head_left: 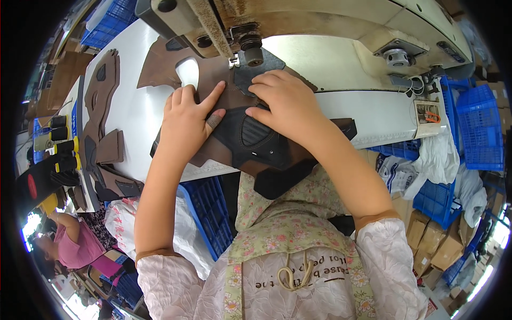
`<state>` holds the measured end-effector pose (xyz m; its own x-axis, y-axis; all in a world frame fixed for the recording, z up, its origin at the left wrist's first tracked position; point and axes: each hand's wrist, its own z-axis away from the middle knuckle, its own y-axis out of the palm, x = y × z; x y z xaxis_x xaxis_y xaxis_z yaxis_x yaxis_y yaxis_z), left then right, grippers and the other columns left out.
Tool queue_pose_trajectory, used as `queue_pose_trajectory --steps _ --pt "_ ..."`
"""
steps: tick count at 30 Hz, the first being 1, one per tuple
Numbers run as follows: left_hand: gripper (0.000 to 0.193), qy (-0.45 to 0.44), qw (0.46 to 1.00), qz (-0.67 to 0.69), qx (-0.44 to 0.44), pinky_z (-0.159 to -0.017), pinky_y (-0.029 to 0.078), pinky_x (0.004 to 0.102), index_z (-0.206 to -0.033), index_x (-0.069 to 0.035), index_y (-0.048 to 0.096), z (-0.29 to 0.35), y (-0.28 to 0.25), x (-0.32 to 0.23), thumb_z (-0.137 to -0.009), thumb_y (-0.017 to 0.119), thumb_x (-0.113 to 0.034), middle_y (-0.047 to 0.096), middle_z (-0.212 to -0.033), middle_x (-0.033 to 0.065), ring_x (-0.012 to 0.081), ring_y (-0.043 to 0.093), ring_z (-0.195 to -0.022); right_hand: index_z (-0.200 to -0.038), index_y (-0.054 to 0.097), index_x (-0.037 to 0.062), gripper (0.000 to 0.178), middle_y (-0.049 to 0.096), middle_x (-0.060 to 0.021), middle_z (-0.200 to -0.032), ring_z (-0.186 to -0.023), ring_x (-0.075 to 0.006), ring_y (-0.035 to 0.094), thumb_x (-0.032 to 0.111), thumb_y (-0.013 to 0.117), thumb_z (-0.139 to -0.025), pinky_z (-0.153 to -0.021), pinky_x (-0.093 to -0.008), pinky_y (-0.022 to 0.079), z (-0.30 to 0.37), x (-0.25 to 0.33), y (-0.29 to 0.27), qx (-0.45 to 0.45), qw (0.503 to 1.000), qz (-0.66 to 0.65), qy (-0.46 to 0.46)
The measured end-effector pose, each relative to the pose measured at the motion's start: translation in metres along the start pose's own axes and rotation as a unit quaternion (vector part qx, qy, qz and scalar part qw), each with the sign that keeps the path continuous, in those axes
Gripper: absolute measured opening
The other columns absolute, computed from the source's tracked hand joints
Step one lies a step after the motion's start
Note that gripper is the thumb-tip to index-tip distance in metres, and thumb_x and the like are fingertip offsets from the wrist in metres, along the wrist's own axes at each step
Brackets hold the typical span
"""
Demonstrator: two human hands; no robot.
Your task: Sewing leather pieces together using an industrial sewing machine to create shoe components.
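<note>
A brown and black leather piece (220, 145) lies under the sewing machine's needle area and hangs over the table's front edge. On it, a dark grey patch (261, 62) sits beside the presser foot (233, 62). My left hand (186, 120) rests on the brown part, fingers spread, index pointing toward the foot; its thumb has a wrapping on it. My right hand (288, 101) lies across the piece, fingertips at the patch's edge and thumb apart on the leather. Neither hand's fingers are closed around anything. The needle's tip is too small to make out.
The sewing machine (330, 24) arches over the work. Stacked brown leather pieces (104, 90) lie at the left of the white table (136, 64). Thread cones (58, 133) stand farther left. Blue crates (480, 125) and cardboard boxes (432, 240) are at right. Another person (80, 245) sits at lower left.
</note>
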<state>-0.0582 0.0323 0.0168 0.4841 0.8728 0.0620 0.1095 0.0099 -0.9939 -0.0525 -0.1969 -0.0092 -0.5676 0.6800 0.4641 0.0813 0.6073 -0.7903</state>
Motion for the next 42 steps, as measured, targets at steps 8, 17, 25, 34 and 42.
queue_pose_trajectory --steps 8,17,25,34,42 --pt "0.049 -0.02 0.999 -0.017 -0.027 -0.085 0.045 0.0413 -0.139 -0.028 0.054 -0.002 0.009 -0.008 -0.091 0.061 -0.037 0.054 -0.098 0.0141 0.0314 0.053 -0.095 -0.106 0.071 0.0092 0.034 0.064 -0.0081 -0.118 -0.113 -0.0273 0.058 0.032 0.072 -0.081 -0.096 -0.0396 0.047 -0.003 -0.007 -0.007 0.06 0.997 0.05 0.025" --pt "0.048 -0.05 0.997 -0.029 -0.05 -0.082 0.048 0.0419 -0.138 -0.029 0.055 -0.012 0.014 -0.013 -0.092 0.058 -0.042 0.054 -0.096 0.0145 0.0319 0.055 -0.093 -0.102 0.076 0.0185 0.023 0.065 -0.0045 -0.112 -0.118 -0.0228 0.055 0.031 0.069 -0.084 -0.107 -0.0494 0.035 -0.012 -0.021 0.001 0.023 0.993 0.11 0.03" --pt "0.046 -0.069 0.995 -0.033 -0.067 -0.08 0.05 0.0412 -0.136 -0.03 0.056 -0.021 0.022 -0.011 -0.092 0.057 -0.044 0.055 -0.096 0.0145 0.0315 0.056 -0.093 -0.101 0.076 0.023 0.018 0.066 -0.0005 -0.113 -0.117 -0.0193 0.056 0.029 0.066 -0.086 -0.104 -0.047 0.037 -0.024 -0.03 0.002 0.047 0.988 0.141 0.035" --pt "0.047 -0.08 0.993 -0.029 -0.087 -0.08 0.05 0.0403 -0.137 -0.031 0.056 -0.027 0.028 -0.008 -0.092 0.057 -0.045 0.055 -0.096 0.0131 0.0306 0.056 -0.095 -0.1 0.076 0.0233 0.018 0.067 0.0009 -0.107 -0.112 -0.0185 0.059 0.027 0.066 -0.086 -0.096 -0.0431 0.04 -0.029 -0.032 0.002 0.031 0.987 0.154 0.022" --pt "0.045 -0.096 0.993 -0.012 -0.07 -0.083 0.049 0.0393 -0.135 -0.031 0.058 -0.029 0.027 -0.008 -0.091 0.059 -0.043 0.055 -0.097 0.0135 0.0306 0.055 -0.097 -0.101 0.075 0.0209 0.019 0.067 -0.0004 -0.109 -0.112 -0.0202 0.059 0.028 0.066 -0.086 -0.095 -0.044 0.041 -0.03 -0.035 0.002 0.023 0.99 0.139 0.009"
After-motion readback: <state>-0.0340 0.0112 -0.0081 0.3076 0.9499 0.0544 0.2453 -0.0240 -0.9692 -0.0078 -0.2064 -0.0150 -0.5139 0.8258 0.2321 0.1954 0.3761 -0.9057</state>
